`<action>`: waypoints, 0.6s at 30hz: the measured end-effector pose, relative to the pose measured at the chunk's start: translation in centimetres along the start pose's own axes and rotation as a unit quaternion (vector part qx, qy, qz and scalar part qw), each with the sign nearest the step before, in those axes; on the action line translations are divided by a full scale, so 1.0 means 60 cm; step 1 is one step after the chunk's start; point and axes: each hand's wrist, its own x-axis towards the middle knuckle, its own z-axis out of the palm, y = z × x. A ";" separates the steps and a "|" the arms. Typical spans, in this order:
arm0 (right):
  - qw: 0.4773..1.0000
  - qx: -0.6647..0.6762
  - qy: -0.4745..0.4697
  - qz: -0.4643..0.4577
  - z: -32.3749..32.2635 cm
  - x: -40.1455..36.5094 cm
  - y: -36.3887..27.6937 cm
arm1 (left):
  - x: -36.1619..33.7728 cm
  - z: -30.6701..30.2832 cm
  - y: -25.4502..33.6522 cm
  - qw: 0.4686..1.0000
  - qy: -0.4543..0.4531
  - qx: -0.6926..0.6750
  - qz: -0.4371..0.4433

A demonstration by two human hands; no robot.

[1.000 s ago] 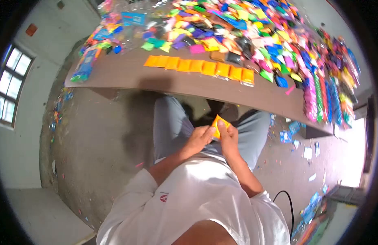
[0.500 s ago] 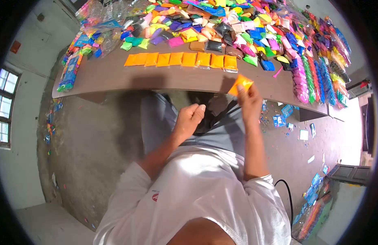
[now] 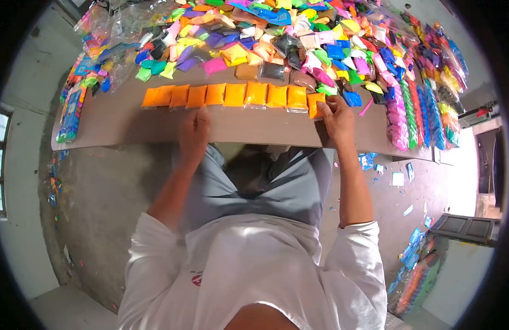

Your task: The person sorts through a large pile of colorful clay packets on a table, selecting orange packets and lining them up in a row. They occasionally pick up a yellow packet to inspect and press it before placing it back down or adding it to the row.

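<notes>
A row of small orange packets [image 3: 215, 94] lies across the brown table [image 3: 249, 125]. At the row's right end, my right hand [image 3: 338, 118] pinches an orange packet [image 3: 314, 104] between thumb and fingers, with the packet down at the tabletop. My left hand [image 3: 195, 131] is just below the left part of the row, near the table's front edge. Its fingers look drawn together and slightly blurred, and whether they hold anything cannot be made out.
A large heap of colourful packets [image 3: 254, 47] covers the back of the table. Filled pink strips [image 3: 397, 118] and other coloured strips lie at the right. A multicoloured pack [image 3: 72, 116] lies at the far left. Scraps and blue wrappers [image 3: 411, 250] litter the floor.
My right hand has brought its orange packet from over the table's front edge to the row's right end. My left hand has moved from above the lap, leftward and forward to the row.
</notes>
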 end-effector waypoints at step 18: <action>0.938 -0.205 0.045 -0.276 0.051 0.006 -0.066 | -0.011 0.035 -0.008 0.949 0.047 0.272 0.153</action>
